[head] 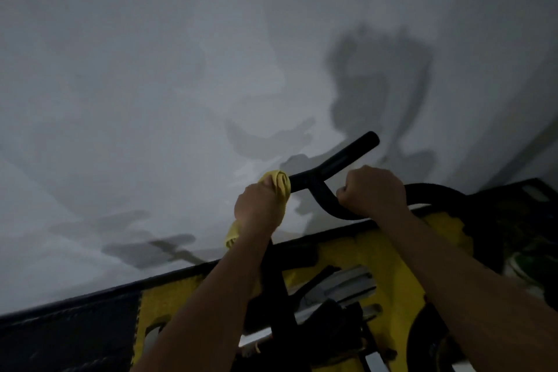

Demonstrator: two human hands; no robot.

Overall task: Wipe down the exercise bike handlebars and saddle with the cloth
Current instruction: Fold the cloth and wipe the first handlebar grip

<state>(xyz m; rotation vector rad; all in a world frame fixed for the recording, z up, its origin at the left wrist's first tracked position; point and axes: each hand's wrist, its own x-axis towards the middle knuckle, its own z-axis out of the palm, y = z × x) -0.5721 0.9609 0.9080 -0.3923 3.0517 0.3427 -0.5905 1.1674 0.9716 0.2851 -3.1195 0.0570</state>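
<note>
Head view – close above handlebars (333, 166), facing wall (151, 69).

- We saw the handlebars (335, 164) as smooth black tubing with a dull, semi-matt sheen.
- The cloth (279, 183) looked like soft yellow fabric, bunched into folds.
- The wall (151, 84) read as matt pale plaster or paint, blotchy.
- The floor mat (389, 254) appeared as matt yellow and black foam.
- Silvery parts (341, 285) below had a bright, metallic look.
</note>
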